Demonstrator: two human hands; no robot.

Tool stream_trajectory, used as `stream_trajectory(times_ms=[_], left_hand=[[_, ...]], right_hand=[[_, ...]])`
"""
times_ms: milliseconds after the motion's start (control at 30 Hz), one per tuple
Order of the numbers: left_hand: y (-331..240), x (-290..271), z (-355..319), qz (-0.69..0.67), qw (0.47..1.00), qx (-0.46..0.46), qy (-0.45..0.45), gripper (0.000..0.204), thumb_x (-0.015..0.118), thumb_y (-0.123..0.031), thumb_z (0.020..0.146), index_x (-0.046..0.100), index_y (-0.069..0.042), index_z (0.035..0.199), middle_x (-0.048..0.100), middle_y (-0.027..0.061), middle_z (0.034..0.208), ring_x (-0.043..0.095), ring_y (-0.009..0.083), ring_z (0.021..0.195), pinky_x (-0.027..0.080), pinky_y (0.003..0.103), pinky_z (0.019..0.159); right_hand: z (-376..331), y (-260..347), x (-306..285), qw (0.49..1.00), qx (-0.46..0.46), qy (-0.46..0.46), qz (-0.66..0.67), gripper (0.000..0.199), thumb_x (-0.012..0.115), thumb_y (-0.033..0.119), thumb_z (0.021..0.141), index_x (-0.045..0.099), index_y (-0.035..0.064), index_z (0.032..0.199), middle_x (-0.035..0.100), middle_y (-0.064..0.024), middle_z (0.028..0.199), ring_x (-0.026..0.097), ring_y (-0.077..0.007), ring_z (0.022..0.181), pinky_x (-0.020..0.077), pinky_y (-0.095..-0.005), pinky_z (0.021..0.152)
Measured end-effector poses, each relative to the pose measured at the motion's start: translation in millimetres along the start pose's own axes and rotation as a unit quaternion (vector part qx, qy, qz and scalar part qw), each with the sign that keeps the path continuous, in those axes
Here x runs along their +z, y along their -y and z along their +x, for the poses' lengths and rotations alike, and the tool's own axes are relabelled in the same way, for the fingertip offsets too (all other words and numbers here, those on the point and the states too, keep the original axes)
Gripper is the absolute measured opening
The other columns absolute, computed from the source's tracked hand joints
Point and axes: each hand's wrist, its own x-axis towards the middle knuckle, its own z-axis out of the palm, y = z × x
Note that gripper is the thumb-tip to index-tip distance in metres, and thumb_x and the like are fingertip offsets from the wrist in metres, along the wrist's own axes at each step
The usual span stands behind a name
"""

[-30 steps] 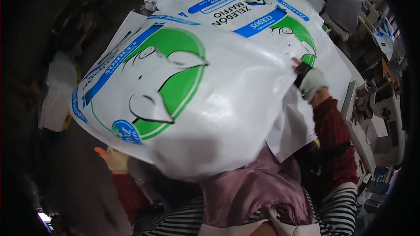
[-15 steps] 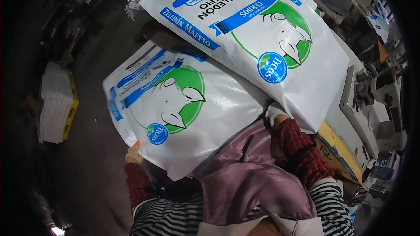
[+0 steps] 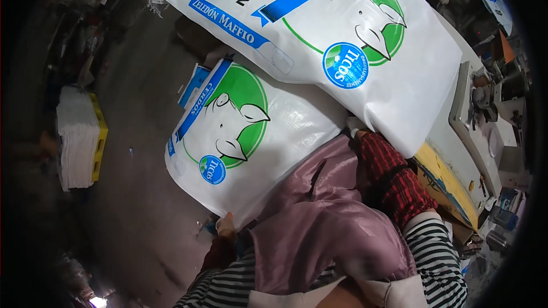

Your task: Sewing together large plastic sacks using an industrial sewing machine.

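Note:
A white feed sack with a green circle and a pig drawing hangs slanted in front of my body, its left end curving downward. At its lower near edge, my left hand is closed on the material, the thumb showing at the rim. My right hand, in a pale covering, is at the sack's right corner and looks closed on it; its fingers are partly hidden. Over the sack's far edge lies a pile of matching white sacks, just beyond my right hand.
The pile rests on a worktable with a yellow edge on the right. A sewing machine stands on that side. On the left, a stack of white folded material sits against a yellow frame above the dark floor.
My left hand has moved right and closer to me along the sack's edge. The sack's left end has drawn in and bent down. My right hand stays at the right corner.

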Motion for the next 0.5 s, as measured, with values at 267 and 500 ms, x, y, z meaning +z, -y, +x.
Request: stream_trajectory(times_ms=[267,500], left_hand=[[50.3,65.0,22.3,-0.347,0.871,-0.085,-0.339,0.041,0.062,-0.038,0.077,0.057,0.002,0.087,0.059,0.0216,0.078,0.058,0.0319,0.07,0.046,0.038,0.063],[19.8,49.6,20.0,-0.196,0.968,-0.048,-0.15,0.034,0.06,-0.035,0.079,0.058,-0.001,0.083,0.06,0.0203,0.079,0.059,0.0318,0.072,0.047,0.039,0.063]], right_hand=[[-1.4,-12.5,6.8,0.998,-0.01,-0.005,0.054,0.036,0.044,0.036,0.081,0.06,0.0121,0.101,0.061,-0.012,0.103,0.058,-0.0266,0.095,0.045,-0.0374,0.08],[-2.0,-15.1,7.9,0.992,-0.024,-0.02,0.121,0.038,0.042,0.04,0.082,0.058,0.014,0.105,0.06,-0.0107,0.106,0.056,-0.0256,0.098,0.0436,-0.037,0.083]])
